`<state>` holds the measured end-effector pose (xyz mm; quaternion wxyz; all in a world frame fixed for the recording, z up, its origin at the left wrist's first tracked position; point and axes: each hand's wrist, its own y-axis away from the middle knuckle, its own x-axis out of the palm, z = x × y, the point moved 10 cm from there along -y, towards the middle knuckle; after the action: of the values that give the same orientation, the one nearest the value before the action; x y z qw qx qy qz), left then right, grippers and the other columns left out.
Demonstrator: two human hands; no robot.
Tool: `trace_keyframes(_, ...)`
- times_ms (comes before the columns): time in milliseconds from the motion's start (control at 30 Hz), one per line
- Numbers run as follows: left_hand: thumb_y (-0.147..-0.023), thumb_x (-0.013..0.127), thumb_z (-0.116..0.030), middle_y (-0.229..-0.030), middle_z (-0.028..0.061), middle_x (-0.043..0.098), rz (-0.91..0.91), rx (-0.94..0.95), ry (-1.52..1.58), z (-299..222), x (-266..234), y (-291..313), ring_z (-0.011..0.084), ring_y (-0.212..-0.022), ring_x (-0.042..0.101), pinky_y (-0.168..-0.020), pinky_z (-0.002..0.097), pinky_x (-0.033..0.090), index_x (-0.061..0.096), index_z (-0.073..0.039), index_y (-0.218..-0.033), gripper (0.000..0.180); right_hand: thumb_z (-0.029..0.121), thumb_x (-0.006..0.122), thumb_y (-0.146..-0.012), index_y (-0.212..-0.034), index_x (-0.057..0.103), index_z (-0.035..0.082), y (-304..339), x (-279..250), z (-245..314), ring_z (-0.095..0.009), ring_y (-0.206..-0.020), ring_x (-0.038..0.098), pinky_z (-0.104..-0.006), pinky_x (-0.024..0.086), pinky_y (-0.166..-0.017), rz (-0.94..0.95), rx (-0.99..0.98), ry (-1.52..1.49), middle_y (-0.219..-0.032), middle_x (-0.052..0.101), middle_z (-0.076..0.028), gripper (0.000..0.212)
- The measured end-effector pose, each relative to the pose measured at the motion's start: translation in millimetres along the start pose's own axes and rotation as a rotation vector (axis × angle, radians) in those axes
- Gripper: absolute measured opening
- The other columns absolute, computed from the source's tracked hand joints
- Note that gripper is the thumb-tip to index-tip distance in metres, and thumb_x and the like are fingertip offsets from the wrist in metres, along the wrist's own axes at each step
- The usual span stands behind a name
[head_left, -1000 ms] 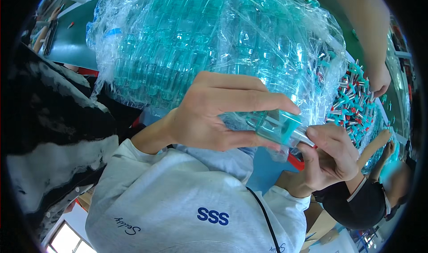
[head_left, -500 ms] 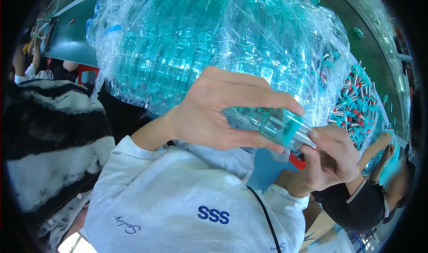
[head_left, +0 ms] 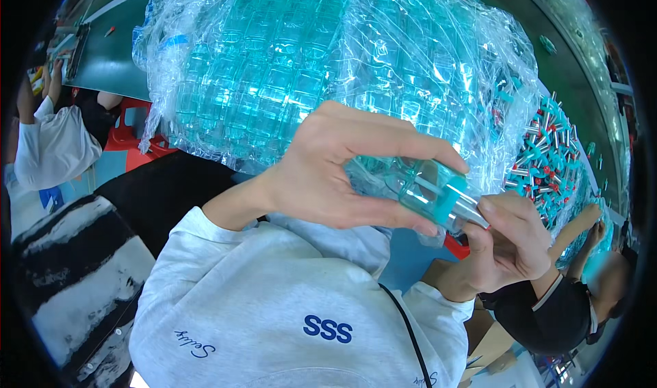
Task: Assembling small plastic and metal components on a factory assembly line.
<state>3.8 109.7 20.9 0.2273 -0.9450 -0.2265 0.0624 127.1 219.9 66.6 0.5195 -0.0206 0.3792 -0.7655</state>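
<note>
My left hand [head_left: 342, 169] grips a clear teal-tinted bottle [head_left: 419, 188] between thumb and fingers, its body tilted down to the right. At the bottle's right end sits a silver tube-shaped part with a teal collar [head_left: 467, 212]. My right hand [head_left: 510, 234] pinches that silver part between thumb and fingertips. The part lines up with the bottle; whether it is fully seated I cannot tell. Just beyond my hands lies a large plastic-wrapped pack of the same clear teal bottles [head_left: 287, 66].
Right of the pack, a heap of silver, teal and red parts [head_left: 547, 162] lies on the table. A green work surface [head_left: 109, 56] runs at far left, by red stools [head_left: 130, 128]. A person in white [head_left: 61, 145] and one in striped clothing [head_left: 82, 272] are left; another in black [head_left: 547, 313] works right.
The person in striped clothing at left has moved down and away, uncovering a person in white and red stools. My hands and the bottle have barely shifted.
</note>
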Motion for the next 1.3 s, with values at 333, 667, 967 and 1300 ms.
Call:
trace_keyframes(333,-0.059,0.095,-0.01,-0.09,0.0201,0.073,0.025,0.012,-0.004,-0.1,0.3,0.3,0.0237,-0.073,0.07,-0.063,0.0292,0.053,0.071,0.011,-0.105,0.056,-0.01,0.079,-0.067,-0.093,0.07,-0.01,-6.1,5.8,6.4,-0.023,-0.061,0.069,-0.0258,0.054,-0.05,0.094,0.004,0.038,-0.083,0.07,-0.022,0.028)
trace_keyframes(667,-0.061,0.094,-0.014,-0.078,0.0166,0.07,0.02,0.126,-0.12,-12.9,0.6,-1.8,0.0225,-0.062,0.064,-0.052,0.0299,0.046,0.073,0.011,-0.101,0.051,-0.012,0.077,-0.061,-0.091,0.071,-0.009,-5.2,7.2,15.6,-0.022,-0.061,0.069,-0.0257,0.054,-0.048,0.021,0.006,0.104,-0.079,0.071,-0.02,0.03)
trace_keyframes(967,-0.061,0.094,-0.016,-0.078,0.0159,0.072,0.0,0.173,-0.09,-17.6,-2.2,-2.8,0.0206,-0.06,0.064,-0.05,0.0293,0.045,0.073,0.01,-0.098,0.05,-0.009,0.082,-0.062,-0.091,0.072,-0.006,-14.8,8.5,19.9,-0.022,-0.059,0.069,-0.0251,0.054,-0.049,0.114,-0.013,0.108,-0.079,0.071,-0.018,0.031)
trace_keyframes(1300,-0.062,0.093,-0.015,-0.079,0.0174,0.071,0.017,0.152,-0.101,-17.3,0.2,-2.7,0.0208,-0.06,0.064,-0.05,0.0292,0.046,0.073,0.011,-0.098,0.049,-0.009,0.081,-0.064,-0.09,0.072,-0.007,-13.0,9.3,18.1,-0.022,-0.06,0.07,-0.0265,0.056,-0.05,0.13,-0.004,0.106,-0.08,0.071,-0.018,0.027)
